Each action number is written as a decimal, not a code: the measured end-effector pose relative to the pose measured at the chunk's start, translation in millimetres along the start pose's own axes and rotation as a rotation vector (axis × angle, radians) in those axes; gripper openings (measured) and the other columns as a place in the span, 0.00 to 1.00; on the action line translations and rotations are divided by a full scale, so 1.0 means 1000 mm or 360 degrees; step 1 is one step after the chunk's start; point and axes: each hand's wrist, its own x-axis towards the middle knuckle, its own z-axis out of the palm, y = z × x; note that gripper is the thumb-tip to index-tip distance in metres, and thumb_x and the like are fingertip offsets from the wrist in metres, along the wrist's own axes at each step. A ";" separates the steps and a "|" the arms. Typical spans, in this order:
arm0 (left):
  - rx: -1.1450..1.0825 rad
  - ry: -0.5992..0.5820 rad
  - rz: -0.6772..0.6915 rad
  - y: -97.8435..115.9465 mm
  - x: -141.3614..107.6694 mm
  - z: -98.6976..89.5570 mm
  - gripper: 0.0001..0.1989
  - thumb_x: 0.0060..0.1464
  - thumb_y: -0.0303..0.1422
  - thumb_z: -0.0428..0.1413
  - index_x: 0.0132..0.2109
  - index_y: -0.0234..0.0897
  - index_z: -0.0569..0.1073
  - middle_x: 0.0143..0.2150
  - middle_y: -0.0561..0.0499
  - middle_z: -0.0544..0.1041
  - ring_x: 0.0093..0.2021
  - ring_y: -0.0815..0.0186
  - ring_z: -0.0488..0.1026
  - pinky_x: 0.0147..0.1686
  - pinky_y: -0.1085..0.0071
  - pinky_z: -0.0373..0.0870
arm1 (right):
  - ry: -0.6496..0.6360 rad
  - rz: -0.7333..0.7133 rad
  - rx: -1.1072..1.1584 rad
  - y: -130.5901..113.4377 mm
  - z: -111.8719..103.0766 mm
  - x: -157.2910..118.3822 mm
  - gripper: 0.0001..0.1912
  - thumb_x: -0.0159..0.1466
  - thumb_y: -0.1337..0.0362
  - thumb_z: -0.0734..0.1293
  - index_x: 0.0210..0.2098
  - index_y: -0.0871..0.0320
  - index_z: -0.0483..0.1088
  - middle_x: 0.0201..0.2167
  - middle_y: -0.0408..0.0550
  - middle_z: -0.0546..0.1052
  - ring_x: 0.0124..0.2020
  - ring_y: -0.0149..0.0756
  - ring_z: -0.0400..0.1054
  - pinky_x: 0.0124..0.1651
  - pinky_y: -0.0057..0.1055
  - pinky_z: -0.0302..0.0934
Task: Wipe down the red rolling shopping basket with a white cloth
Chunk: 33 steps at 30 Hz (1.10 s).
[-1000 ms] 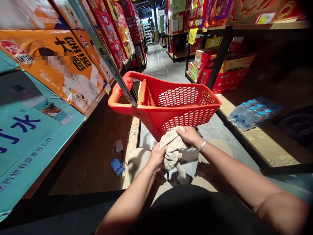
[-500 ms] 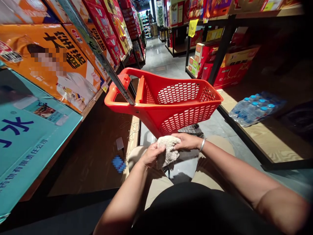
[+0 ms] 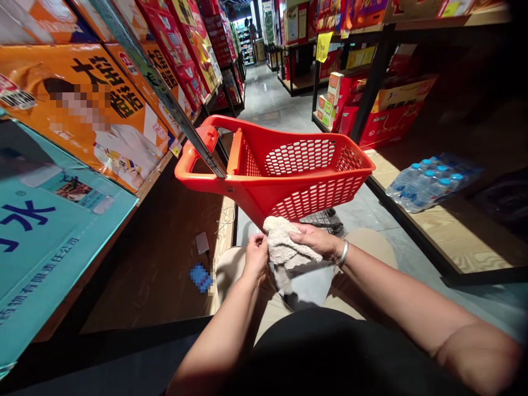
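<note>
A crumpled, off-white cloth with a rough, towel-like texture is held above my knees. My right hand grips its right side, thumb on top and fingers underneath. At the cloth's left edge, my left hand is closed with curled fingers; whether a bit of the cloth is pinched in them is hidden. Just beyond my hands stands a red shopping cart with a perforated plastic basket and its handle to the left.
A metal post slants in front of the cart handle. On the low left shelf lie a small white device with a cable and a blurred blue item. Boxes are stacked at left; wrapped water bottles sit on the right shelf.
The cloth has shifted slightly up and right and spread wider in my right hand. My left thumb has come off its face, and the left fingers are now curled at its edge.
</note>
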 end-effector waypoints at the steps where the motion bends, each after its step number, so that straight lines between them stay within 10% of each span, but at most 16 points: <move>1: -0.0081 -0.0054 -0.0058 0.004 -0.006 0.004 0.22 0.56 0.52 0.58 0.46 0.39 0.76 0.39 0.43 0.81 0.43 0.54 0.79 0.43 0.59 0.76 | 0.0020 -0.0035 -0.0079 0.004 0.003 0.002 0.37 0.61 0.37 0.69 0.57 0.58 0.71 0.48 0.53 0.78 0.47 0.41 0.74 0.54 0.42 0.69; 7: -0.0980 -0.0532 -0.0462 0.037 -0.028 0.010 0.27 0.48 0.55 0.64 0.48 0.43 0.79 0.46 0.44 0.82 0.48 0.52 0.80 0.42 0.60 0.79 | 0.0583 -0.0533 -0.0950 0.019 0.006 0.014 0.30 0.60 0.38 0.69 0.46 0.57 0.76 0.60 0.56 0.64 0.66 0.50 0.57 0.72 0.50 0.48; 13: -0.1029 -0.0404 -0.0300 0.039 -0.026 0.011 0.36 0.37 0.36 0.72 0.57 0.44 0.73 0.44 0.48 0.82 0.44 0.56 0.81 0.46 0.62 0.78 | 0.0574 -0.0416 0.0053 0.032 0.023 0.023 0.56 0.49 0.41 0.79 0.67 0.48 0.51 0.63 0.57 0.66 0.60 0.47 0.67 0.65 0.51 0.61; 16: -0.0996 -0.0384 -0.0268 0.038 -0.020 0.015 0.36 0.38 0.37 0.70 0.57 0.45 0.71 0.45 0.47 0.82 0.47 0.53 0.80 0.51 0.57 0.76 | 0.0387 -0.0367 0.0411 0.030 0.042 0.028 0.50 0.53 0.40 0.76 0.67 0.43 0.52 0.59 0.53 0.72 0.57 0.48 0.71 0.61 0.50 0.66; 24: 0.0369 0.0066 0.0713 0.054 0.002 0.010 0.32 0.52 0.40 0.60 0.63 0.39 0.66 0.68 0.36 0.63 0.71 0.44 0.54 0.71 0.46 0.49 | 0.0563 -0.0709 0.0088 -0.001 0.072 0.036 0.35 0.62 0.46 0.70 0.64 0.44 0.59 0.61 0.51 0.71 0.61 0.43 0.68 0.71 0.48 0.57; 29: 0.0951 0.0251 0.1348 0.095 0.018 -0.034 0.36 0.51 0.40 0.59 0.65 0.37 0.62 0.65 0.35 0.65 0.67 0.44 0.61 0.68 0.45 0.54 | 0.0706 -0.0797 -0.0242 -0.042 0.046 0.041 0.24 0.58 0.55 0.75 0.53 0.50 0.71 0.50 0.49 0.77 0.53 0.44 0.71 0.62 0.46 0.66; 33: 0.1038 0.0857 0.1540 0.140 0.046 -0.077 0.26 0.59 0.38 0.54 0.62 0.36 0.65 0.62 0.36 0.68 0.66 0.48 0.61 0.67 0.48 0.55 | 0.1062 -0.1231 -0.1076 -0.091 0.022 0.055 0.19 0.62 0.67 0.68 0.52 0.51 0.75 0.51 0.50 0.73 0.54 0.43 0.68 0.62 0.43 0.63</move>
